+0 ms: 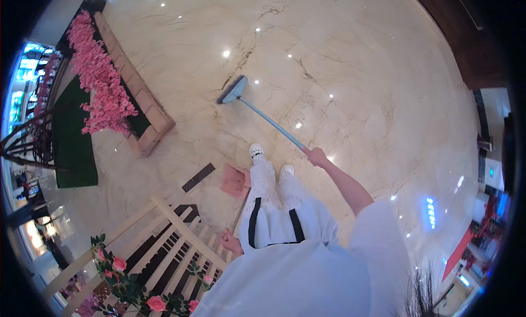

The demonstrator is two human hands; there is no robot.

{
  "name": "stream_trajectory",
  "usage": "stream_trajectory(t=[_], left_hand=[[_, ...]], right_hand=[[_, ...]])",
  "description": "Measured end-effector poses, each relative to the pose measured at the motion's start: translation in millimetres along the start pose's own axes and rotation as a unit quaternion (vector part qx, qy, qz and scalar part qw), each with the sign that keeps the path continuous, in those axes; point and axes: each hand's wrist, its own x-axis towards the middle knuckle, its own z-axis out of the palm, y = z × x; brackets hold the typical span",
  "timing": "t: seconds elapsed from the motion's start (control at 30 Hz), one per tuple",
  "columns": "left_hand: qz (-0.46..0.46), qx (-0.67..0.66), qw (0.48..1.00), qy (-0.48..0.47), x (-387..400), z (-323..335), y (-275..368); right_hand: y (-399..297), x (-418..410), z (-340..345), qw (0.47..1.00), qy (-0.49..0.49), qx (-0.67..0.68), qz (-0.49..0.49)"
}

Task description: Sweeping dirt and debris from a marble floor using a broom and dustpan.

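Note:
My right hand (317,157) is closed around the pinkish upper end of a broom's blue handle (273,123). The broom head (233,89), light blue with dark bristles, lies on the floor ahead and to the left of my feet. Low at my left side, my left hand (231,240) is curled around the thin handle of a long-handled dustpan. Its pink pan (236,180) rests on the floor beside my left leg, with some dark specks in it. My trouser leg hides part of the dustpan handle.
Polished marble floor (361,124) surrounds me, reflecting ceiling lights. A stepped planter border (158,124) holds pink artificial blossoms (100,79) at left. Close on my left are a slatted wooden fence (185,224) with artificial roses (156,303) and a dark flat strip (198,178).

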Motion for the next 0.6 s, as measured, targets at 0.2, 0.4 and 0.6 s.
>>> stream_trajectory(t=[0.2,0.4,0.6], left_hand=[[-0.008,0.040,0.999,-0.036,13.6,-6.6,-32.7],[0.008,0.042,0.995,-0.085,11.9,9.6,72.4],[0.109,0.120,0.975,-0.153,48.6,45.2,122.8]], right_hand=[[-164.6,85.9,26.7,0.998,0.008,0.041,-0.045],[-183.4,127.0,21.6,0.997,0.067,-0.010,-0.026],[-81.3,59.0,-0.6,0.994,0.084,-0.064,0.013]])
